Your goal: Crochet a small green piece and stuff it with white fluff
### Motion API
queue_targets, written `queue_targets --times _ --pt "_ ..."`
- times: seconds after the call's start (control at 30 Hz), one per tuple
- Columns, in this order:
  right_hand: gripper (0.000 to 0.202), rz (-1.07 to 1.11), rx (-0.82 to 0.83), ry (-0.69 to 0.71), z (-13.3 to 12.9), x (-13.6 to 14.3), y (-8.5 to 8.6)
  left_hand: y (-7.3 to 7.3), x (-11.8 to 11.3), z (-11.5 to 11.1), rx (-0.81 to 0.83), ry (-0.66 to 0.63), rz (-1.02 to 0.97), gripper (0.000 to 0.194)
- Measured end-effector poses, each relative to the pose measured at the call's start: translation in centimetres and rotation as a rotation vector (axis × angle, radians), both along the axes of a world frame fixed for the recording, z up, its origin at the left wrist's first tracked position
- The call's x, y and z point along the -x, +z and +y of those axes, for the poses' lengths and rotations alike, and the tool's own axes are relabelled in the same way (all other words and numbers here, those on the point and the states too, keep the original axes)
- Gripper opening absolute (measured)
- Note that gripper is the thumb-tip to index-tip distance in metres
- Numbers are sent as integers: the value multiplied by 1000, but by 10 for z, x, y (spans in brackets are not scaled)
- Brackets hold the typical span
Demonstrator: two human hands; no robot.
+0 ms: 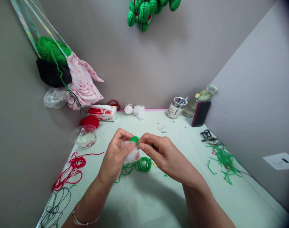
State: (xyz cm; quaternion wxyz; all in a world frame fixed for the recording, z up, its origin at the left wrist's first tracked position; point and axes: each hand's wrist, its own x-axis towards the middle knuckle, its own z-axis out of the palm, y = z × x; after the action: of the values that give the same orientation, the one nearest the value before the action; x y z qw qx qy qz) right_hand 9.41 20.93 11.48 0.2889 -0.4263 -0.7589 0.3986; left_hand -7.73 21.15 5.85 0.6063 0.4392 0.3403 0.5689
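Note:
My left hand (117, 153) is closed around a small green crocheted piece (134, 139) and a tuft of white stuffing (131, 155), with the thumb pressing on the tuft. A little red shows beside the green part. The thumb and forefinger of my right hand (156, 148) pinch at the right edge of the crocheted piece; the fingertips hide the exact spot. Just below the hands, a coil of green yarn (144, 164) lies on the table. A small yellow thing (155, 164) peeks out under my right hand, mostly covered.
Red yarn (78, 162), dark cord (55, 205) and a clear plastic tub (84, 139) lie left. At the back are a tissue pack (103, 113), white fluff (139, 111) and a pen tin (177, 108). A phone (201, 114), black scissors (207, 135) and green scraps (226, 158) stand or lie right.

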Motion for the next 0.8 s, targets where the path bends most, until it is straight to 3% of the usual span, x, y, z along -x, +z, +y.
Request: queue_targets --times 0.13,0.2,0.3,0.47,0.53,0.7,0.8 --pt "15 -38 21 34 -1 9 -5 -8 -6 0 -143 376 224 12" --pt "22 -7 49 -19 1 13 -9 -9 -9 -2 -158 465 304 15" --pt "36 108 104 -99 7 13 -14 -2 -8 -5 -154 402 335 15" --pt "34 266 136 -81 14 0 -14 11 6 -8 -43 36 183 21" --pt "32 282 156 -74 14 -4 -12 13 11 -6 11 -39 101 27" --pt "36 288 191 -44 13 -6 -10 8 7 -3 -7 -97 17 24" --pt "36 255 186 -8 10 -3 -10 -2 -1 -3 -33 19 37 19"
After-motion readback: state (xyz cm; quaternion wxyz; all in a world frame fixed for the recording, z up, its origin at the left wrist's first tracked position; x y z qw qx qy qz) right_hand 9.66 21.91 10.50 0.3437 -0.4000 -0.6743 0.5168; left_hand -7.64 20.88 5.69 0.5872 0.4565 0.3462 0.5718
